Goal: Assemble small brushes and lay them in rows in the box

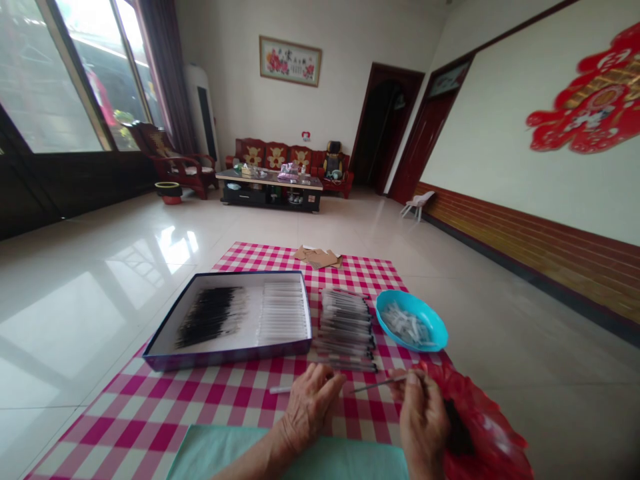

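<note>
A family home's living room, going by:
- long red wooden sofa with flower-patterned backs (273, 155)
- low dark coffee table (310, 183)
- framed floral picture (290, 61)
- red paper-cut wall ornament (587, 93)
- glossy white floor tiles (100, 267)

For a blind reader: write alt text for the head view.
The right hand pinches a thin white-ended rod that runs beneath the left hand, above a pink checked cloth. Ahead lie a box of black-tipped brushes, a stack of brushes, and a blue bowl of clear pieces.
</note>
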`<state>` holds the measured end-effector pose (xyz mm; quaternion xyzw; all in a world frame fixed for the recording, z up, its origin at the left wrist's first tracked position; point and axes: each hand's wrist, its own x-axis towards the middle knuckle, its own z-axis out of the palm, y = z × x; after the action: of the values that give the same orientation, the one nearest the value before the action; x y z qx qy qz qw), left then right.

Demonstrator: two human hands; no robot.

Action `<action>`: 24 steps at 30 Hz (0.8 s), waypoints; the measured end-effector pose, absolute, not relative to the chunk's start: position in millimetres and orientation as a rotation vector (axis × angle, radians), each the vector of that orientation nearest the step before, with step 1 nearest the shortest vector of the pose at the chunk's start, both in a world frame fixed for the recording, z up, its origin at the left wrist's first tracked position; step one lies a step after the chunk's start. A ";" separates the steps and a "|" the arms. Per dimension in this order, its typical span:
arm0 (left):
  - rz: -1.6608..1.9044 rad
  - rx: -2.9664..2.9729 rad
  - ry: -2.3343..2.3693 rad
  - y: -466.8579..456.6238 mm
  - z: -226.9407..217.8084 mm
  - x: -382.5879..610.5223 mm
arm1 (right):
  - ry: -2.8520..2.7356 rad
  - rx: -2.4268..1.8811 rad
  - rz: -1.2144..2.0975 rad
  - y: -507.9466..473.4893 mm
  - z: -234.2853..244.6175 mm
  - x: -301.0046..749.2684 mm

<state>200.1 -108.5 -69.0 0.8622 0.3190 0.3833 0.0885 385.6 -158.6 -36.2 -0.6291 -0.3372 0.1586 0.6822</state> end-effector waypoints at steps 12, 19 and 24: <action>1.052 2.657 1.021 -111.7 -62.1 203.3 | -0.859 -1.445 0.469 -151.6 -50.4 356.7; 0.963 2.699 1.093 -109.8 -71.7 205.9 | -0.766 -1.416 0.580 -148.0 -62.8 359.2; 0.894 2.768 1.166 -112.1 -72.1 205.6 | -0.761 -1.378 0.675 -147.5 -77.7 362.6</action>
<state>205.6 -112.1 -72.1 0.8833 0.3720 0.2854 0.0038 362.6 -147.5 -77.7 -0.6080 -0.3356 0.2977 0.6551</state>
